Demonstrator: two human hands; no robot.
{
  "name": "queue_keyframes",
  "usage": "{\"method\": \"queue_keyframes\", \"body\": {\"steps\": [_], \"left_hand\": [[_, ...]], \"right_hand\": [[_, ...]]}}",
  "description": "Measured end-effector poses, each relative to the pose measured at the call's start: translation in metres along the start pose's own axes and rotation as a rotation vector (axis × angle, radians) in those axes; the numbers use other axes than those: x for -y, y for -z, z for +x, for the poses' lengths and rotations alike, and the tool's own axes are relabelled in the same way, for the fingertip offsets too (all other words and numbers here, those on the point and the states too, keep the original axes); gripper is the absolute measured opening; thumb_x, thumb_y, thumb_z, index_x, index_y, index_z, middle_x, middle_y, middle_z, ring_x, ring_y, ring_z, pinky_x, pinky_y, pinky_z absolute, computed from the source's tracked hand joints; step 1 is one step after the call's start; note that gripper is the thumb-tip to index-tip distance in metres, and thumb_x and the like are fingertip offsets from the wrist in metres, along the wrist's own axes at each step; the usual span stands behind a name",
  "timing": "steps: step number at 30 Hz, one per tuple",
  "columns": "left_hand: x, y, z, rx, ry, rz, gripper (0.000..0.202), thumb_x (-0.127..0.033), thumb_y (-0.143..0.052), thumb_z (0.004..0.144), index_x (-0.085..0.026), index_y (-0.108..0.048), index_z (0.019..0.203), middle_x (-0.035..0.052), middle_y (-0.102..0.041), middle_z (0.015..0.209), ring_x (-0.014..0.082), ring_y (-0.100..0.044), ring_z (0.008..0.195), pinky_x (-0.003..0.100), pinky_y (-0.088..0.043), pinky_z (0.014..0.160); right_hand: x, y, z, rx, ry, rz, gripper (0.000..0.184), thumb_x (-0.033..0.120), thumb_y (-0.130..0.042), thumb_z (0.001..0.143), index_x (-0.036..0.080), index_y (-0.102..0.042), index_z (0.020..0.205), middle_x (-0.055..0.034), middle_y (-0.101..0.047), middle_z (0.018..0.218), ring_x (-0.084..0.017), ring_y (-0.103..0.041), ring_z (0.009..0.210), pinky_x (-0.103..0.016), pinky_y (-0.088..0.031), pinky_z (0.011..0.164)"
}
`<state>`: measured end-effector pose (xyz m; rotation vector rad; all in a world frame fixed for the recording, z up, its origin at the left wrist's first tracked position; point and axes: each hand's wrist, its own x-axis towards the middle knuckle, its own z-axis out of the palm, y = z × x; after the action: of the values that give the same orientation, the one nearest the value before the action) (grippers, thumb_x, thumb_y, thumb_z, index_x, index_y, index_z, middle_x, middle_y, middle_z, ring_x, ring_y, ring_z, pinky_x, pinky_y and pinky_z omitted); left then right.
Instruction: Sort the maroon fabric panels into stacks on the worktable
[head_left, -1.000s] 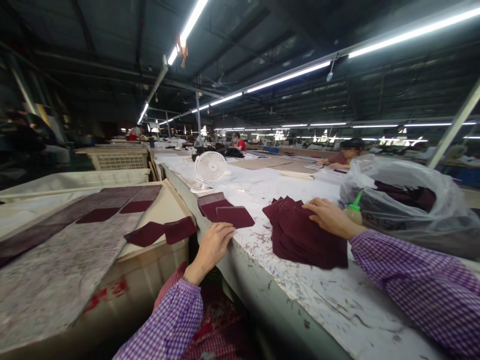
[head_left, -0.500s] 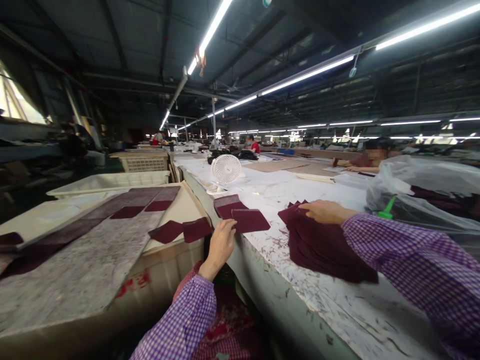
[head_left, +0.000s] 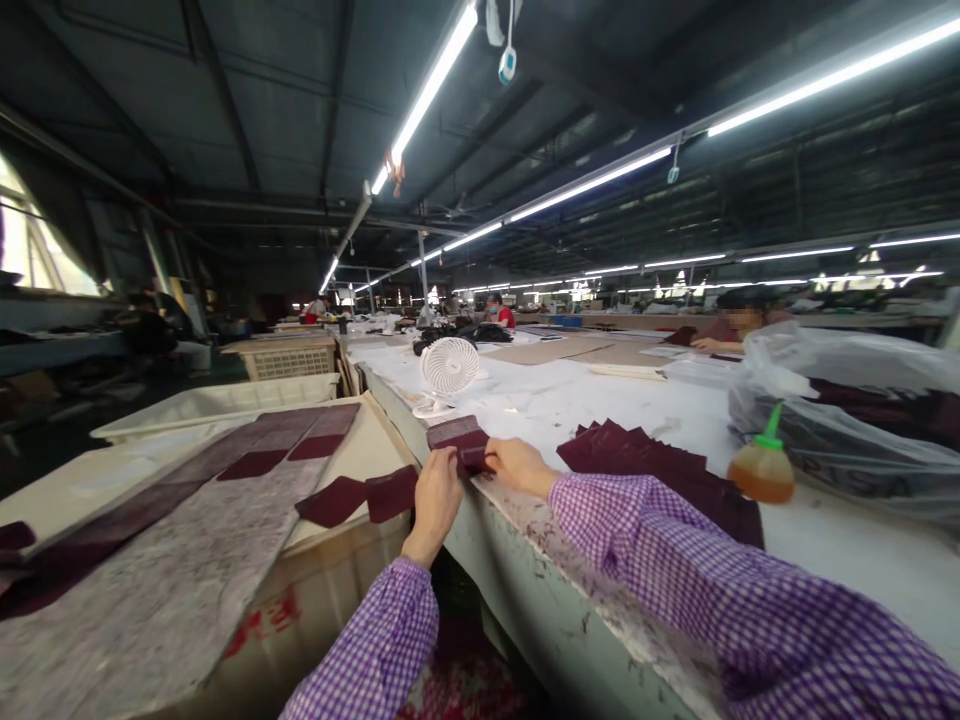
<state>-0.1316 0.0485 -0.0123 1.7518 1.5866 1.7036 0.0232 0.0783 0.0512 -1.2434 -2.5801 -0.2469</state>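
At the table's near edge, my left hand (head_left: 436,500) pinches the left side of a small maroon fabric piece (head_left: 472,456). The fingers of my right hand (head_left: 520,466) are closed on its right side. Behind it lies another maroon piece with a greyish upper strip (head_left: 454,430). Under and beyond my right forearm, a fanned stack of maroon fabric pieces (head_left: 637,450) rests on the white table. Two joined-looking maroon pieces (head_left: 391,493) hang by the bin's corner, left of my left hand.
Left stands a cream plastic bin (head_left: 315,580) topped by a mottled grey sheet (head_left: 187,560) with maroon pieces. A white fan (head_left: 450,365) is on the table (head_left: 540,400). Right are a green-tipped bottle of amber liquid (head_left: 761,472) and a clear plastic bag (head_left: 847,400). A person (head_left: 739,320) sits beyond.
My right hand has left the stack and moved left to the fabric piece beside my left hand. The piece is now held between both hands. The bottle has come into fuller view.
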Motion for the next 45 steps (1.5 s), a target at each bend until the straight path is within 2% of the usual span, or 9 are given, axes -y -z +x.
{"method": "queue_keyframes", "body": {"steps": [5,8,13,17,21,27,34,39,45], "left_hand": [[-0.045,0.008,-0.015,0.324,0.306,-0.592,0.054,-0.059,-0.037,0.087,-0.01,-0.054,0.099,0.02,-0.065,0.096,0.0268,-0.065,0.088,0.046,-0.054,0.078],[-0.073,0.005,-0.031,0.56,0.524,-1.135,0.048,-0.056,-0.057,0.079,-0.012,-0.057,0.097,0.0154,-0.063,0.101,0.0257,-0.063,0.093,0.046,-0.054,0.081],[-0.088,-0.014,-0.06,0.356,0.601,-1.082,0.025,-0.022,-0.073,0.067,-0.012,-0.061,0.086,0.0034,-0.065,0.074,0.0145,-0.062,0.063,0.035,-0.056,0.068],[-0.095,-0.015,-0.081,0.276,0.591,-1.081,0.03,-0.016,-0.071,0.064,-0.011,-0.063,0.093,0.0073,-0.07,0.085,0.0193,-0.066,0.076,0.03,-0.054,0.074],[-0.111,-0.012,-0.103,0.307,0.62,-1.12,0.036,-0.017,-0.071,0.066,-0.013,-0.063,0.101,0.0083,-0.071,0.091,0.0216,-0.066,0.085,0.03,-0.052,0.077],[-0.116,-0.012,-0.119,0.46,0.696,-1.08,0.049,-0.025,-0.074,0.068,-0.016,-0.058,0.114,0.0105,-0.067,0.109,0.0225,-0.066,0.09,0.03,-0.052,0.075],[-0.118,-0.024,-0.08,0.695,0.282,-0.437,0.048,-0.034,-0.065,0.076,-0.013,-0.057,0.118,0.0116,-0.068,0.104,0.023,-0.062,0.096,0.034,-0.047,0.084],[-0.131,-0.056,-0.076,0.707,-0.077,0.05,0.023,-0.026,-0.061,0.078,-0.021,-0.07,0.098,0.0039,-0.07,0.096,0.0215,-0.062,0.09,0.032,-0.045,0.081],[-0.125,-0.08,-0.087,0.688,-0.378,0.264,0.026,-0.016,-0.048,0.085,-0.022,-0.071,0.096,0.0042,-0.062,0.087,0.0183,-0.057,0.083,0.029,-0.043,0.073]], "right_hand": [[-0.028,0.042,-0.019,-0.102,-0.039,-0.003,0.028,0.023,-0.029,0.097,0.014,-0.05,0.113,-0.0112,-0.065,0.097,-0.02,-0.059,0.084,-0.029,-0.036,0.067],[-0.014,0.055,-0.054,-0.054,0.128,0.009,0.019,0.028,-0.039,0.095,0.02,-0.055,0.102,-0.0036,-0.066,0.093,-0.016,-0.059,0.077,-0.026,-0.034,0.063],[-0.001,0.068,-0.102,0.031,0.413,0.179,0.015,0.03,-0.051,0.09,0.019,-0.06,0.092,-0.0027,-0.065,0.087,-0.016,-0.058,0.076,-0.027,-0.04,0.065],[-0.028,0.079,-0.124,-0.257,0.102,0.321,0.034,0.037,-0.06,0.082,0.018,-0.055,0.109,-0.0104,-0.057,0.112,-0.024,-0.053,0.103,-0.04,-0.042,0.089],[-0.054,0.075,-0.145,0.07,-0.163,0.66,0.065,0.041,-0.062,0.079,0.018,-0.036,0.134,-0.0144,-0.052,0.122,-0.023,-0.057,0.099,-0.039,-0.049,0.082],[-0.066,0.064,-0.169,0.249,-0.286,1.126,0.054,0.037,-0.066,0.072,0.017,-0.044,0.117,0.0026,-0.052,0.074,-0.012,-0.053,0.06,-0.023,-0.045,0.049],[-0.075,0.068,-0.184,0.405,-0.326,1.153,0.045,0.028,-0.066,0.069,0.016,-0.047,0.108,0.0063,-0.047,0.067,-0.008,-0.049,0.057,-0.022,-0.045,0.051],[-0.083,0.062,-0.185,0.426,-0.301,1.065,0.044,0.024,-0.063,0.071,0.016,-0.047,0.11,0.007,-0.048,0.065,-0.008,-0.05,0.053,-0.022,-0.045,0.05],[-0.102,0.075,-0.186,0.284,-0.157,0.404,0.019,0.019,-0.054,0.079,0.015,-0.061,0.096,-0.0011,-0.063,0.07,-0.013,-0.059,0.061,-0.024,-0.042,0.057]]}}
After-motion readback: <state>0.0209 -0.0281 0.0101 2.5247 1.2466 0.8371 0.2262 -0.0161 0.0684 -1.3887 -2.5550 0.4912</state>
